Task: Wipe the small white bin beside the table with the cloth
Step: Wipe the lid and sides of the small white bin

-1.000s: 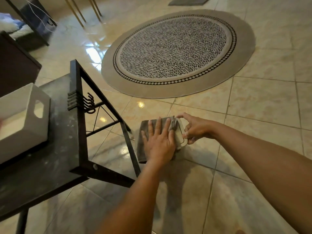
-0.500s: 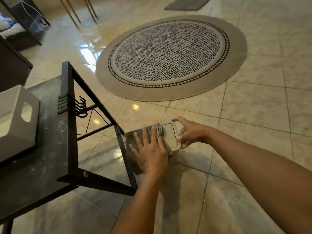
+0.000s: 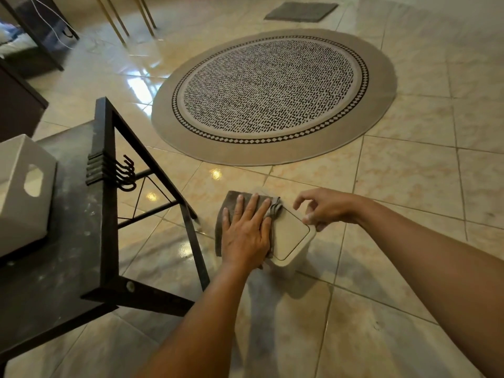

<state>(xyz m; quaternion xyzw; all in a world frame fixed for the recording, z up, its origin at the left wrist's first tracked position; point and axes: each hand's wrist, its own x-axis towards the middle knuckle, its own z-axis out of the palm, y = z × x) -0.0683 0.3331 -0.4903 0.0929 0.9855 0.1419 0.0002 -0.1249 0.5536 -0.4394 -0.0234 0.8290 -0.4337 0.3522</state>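
Observation:
The small white bin stands on the tiled floor just right of the dark table's leg. A grey-brown cloth lies over the left half of its lid. My left hand presses flat on the cloth, fingers spread and pointing away from me. My right hand grips the bin's far right corner with thumb and fingertips, holding it steady. The right part of the lid shows bare; the bin's body is mostly hidden below the lid.
The dark table with a black metal frame and hooks stands at left, with a white box on it. A round patterned rug lies beyond, and a grey mat farther back.
My left hand has slid the cloth leftward across the lid, uncovering more of its right side. My right hand kept hold of the bin's corner.

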